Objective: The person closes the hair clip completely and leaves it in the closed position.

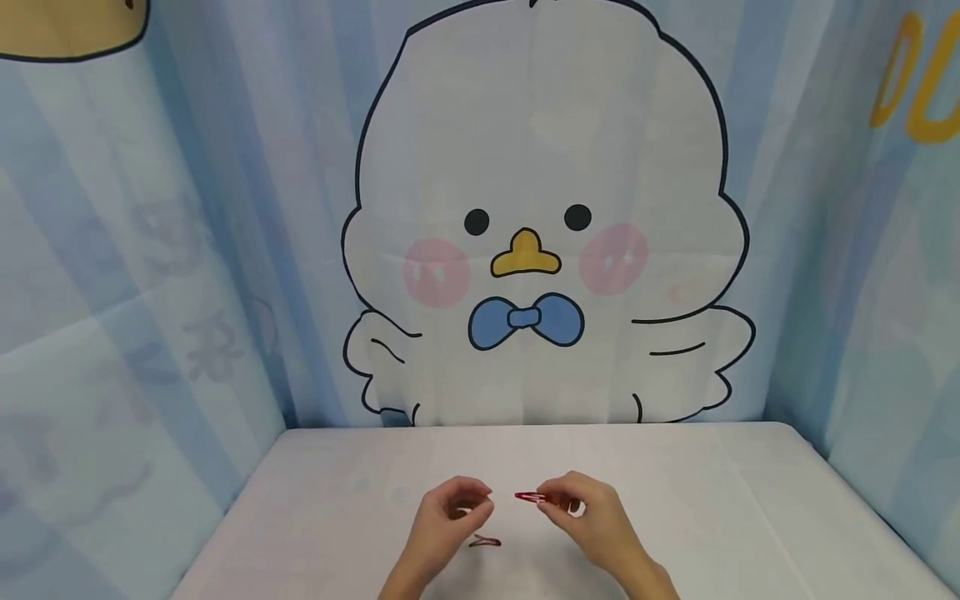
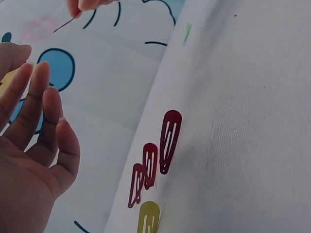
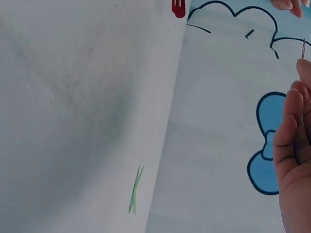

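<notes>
My right hand (image 1: 596, 517) pinches a red snap hair clip (image 1: 531, 497) between thumb and fingertips. The clip points towards my left hand (image 1: 446, 517), which is raised a short way off. The left fingers bend loosely with the thumb near the index fingertip, and nothing shows between them. Below the hands an open-looking reddish hair clip (image 1: 485, 542) lies on the table. In the left wrist view lie a dark red clip (image 2: 171, 141), two smaller red clips (image 2: 150, 165) and a yellow clip (image 2: 148, 217). A thin green clip (image 3: 136, 190) appears in the right wrist view.
The white table (image 1: 360, 492) reaches back to a curtain (image 1: 540, 367) printed with a white bird in a blue bow tie. Pale blue curtains (image 1: 112, 333) hang along both sides. Part of a red clip (image 3: 179, 8) shows at the top of the right wrist view.
</notes>
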Tool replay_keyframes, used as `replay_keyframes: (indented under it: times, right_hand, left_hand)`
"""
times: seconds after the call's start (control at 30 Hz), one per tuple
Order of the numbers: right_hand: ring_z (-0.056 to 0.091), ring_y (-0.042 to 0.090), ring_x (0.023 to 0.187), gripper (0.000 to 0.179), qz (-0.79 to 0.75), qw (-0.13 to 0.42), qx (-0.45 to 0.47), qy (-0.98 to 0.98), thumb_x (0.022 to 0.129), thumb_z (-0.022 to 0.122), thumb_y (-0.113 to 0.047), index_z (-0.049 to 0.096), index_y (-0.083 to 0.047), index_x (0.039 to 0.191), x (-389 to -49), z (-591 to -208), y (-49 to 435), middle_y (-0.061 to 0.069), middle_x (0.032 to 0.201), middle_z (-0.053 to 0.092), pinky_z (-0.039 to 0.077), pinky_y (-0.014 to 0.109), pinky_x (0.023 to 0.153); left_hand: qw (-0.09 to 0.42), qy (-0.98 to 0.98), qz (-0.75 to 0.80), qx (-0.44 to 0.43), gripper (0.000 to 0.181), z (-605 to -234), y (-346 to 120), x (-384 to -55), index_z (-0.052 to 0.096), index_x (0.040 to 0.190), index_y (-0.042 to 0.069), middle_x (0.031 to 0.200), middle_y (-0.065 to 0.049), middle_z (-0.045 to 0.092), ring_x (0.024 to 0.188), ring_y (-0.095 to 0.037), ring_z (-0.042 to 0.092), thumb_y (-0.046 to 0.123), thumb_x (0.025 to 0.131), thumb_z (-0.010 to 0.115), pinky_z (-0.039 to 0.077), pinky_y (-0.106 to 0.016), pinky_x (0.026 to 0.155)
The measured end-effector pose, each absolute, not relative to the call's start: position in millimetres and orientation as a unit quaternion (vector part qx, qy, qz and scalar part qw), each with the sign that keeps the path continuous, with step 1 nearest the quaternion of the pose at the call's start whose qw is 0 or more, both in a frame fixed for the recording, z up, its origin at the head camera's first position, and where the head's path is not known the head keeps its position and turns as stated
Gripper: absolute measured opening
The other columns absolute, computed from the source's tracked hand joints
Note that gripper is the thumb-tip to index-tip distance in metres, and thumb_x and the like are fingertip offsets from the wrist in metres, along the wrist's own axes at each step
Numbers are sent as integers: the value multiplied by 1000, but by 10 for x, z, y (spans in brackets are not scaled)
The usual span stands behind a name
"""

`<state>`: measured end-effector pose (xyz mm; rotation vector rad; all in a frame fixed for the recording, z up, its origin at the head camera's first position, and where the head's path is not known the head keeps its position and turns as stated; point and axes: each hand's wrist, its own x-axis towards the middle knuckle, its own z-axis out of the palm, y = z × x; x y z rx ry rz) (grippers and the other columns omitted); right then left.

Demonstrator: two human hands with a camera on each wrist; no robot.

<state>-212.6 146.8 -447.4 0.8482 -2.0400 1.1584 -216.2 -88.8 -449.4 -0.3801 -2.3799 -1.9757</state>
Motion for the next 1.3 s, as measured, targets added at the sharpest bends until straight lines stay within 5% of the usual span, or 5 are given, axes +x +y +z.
replay_keyframes:
  times: [1.3]
  right_hand:
    - [51,5,66,22,403,190,169,-879,79,84,-2,75,-19,89,-2206,-4461,2066,-16,74,59,45,24,60]
  left_hand:
    - [16,-821,-563,-99,31,-4574,-1619,-2191,64,117,0,95,-3,69,88,-20,62,13,91,75,51,-31,76]
